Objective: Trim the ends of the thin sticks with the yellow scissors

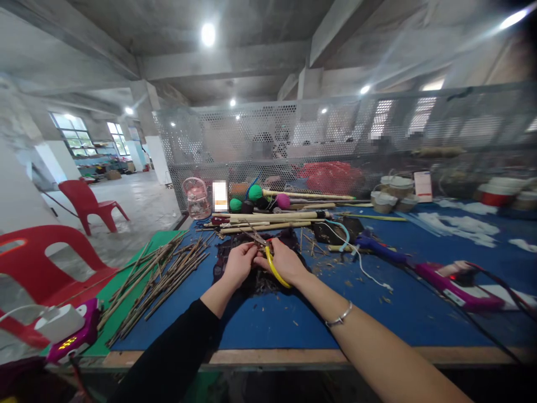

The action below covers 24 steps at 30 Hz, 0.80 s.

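Both hands meet over a dark, crumpled heap of material [264, 286] on the blue table top. My right hand [287, 262] is closed around a pair of scissors [276, 270] with yellow handles. The metal blades point up and to the left, above my fingers. Close beside it, my left hand [238, 264] is pinched shut, its fingertips almost touching the right hand's fingers. Whatever lies between those fingertips is too small and hidden to name. Small brown scraps are scattered around the heap.
Thin brown sticks [163, 282] lie in a pile at left. Bamboo poles [272, 225] and yarn balls [255, 193] stretch behind the hands. A purple power strip [461, 288] and a blue-handled tool [381, 247] are at right. Red chairs [90, 201] stand left of the table.
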### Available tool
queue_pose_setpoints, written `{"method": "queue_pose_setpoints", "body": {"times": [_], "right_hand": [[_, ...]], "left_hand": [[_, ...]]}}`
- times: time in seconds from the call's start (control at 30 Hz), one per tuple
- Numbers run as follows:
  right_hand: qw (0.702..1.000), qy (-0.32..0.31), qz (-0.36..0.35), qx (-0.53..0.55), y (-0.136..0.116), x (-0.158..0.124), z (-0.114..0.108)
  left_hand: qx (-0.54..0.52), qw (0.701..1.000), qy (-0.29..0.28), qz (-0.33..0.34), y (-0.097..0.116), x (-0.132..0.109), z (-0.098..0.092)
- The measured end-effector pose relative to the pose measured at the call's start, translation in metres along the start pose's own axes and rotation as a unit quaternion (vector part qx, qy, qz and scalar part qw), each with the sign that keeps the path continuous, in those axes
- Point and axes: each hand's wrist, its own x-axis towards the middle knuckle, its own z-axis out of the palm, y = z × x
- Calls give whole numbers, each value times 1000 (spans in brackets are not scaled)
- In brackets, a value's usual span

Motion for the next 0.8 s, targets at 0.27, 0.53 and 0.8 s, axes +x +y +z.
{"method": "queue_pose_setpoints", "body": {"times": [0.27, 0.53, 0.8], "right_hand": [[997, -36, 48, -40, -4, 1, -9], [996, -38, 63, -50, -3, 0, -8], [994, -100, -4, -33, 2, 22, -22]], "left_hand": [[15, 999, 17, 40, 5, -2, -1], [-39, 999, 27, -3, 3, -1, 0], [-100, 994, 36, -33, 0, 12, -6]]}}
